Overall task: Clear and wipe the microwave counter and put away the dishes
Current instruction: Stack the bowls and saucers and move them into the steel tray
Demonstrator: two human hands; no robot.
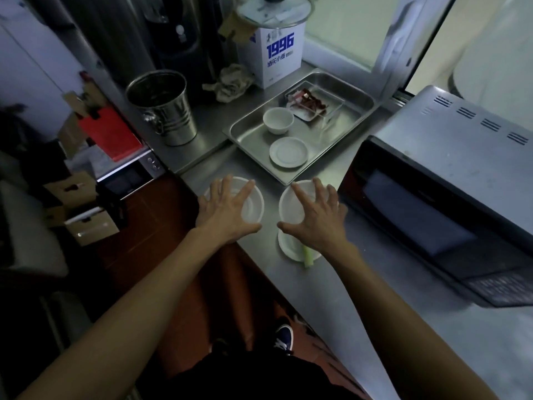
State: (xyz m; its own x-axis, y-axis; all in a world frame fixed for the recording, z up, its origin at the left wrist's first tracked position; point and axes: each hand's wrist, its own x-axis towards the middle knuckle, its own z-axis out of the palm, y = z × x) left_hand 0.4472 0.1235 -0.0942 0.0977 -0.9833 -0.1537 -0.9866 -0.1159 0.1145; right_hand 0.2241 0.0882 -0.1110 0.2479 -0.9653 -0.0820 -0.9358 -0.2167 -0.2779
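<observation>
Two white bowls stand side by side near the counter's front edge. My left hand is spread over the left bowl, fingers straight above its rim. My right hand is spread over the right bowl, fingertips bent down toward its rim. Whether either hand touches its bowl, I cannot tell. Under my right wrist lies a small white plate with a green vegetable stalk on it. Behind the bowls a steel tray holds a small white cup, a saucer and a clear box of red scraps.
A microwave fills the counter's right side. A steel bucket stands at the back left, with a crumpled rag and a white carton marked 1996 behind the tray. The steel counter drops to red floor on the left.
</observation>
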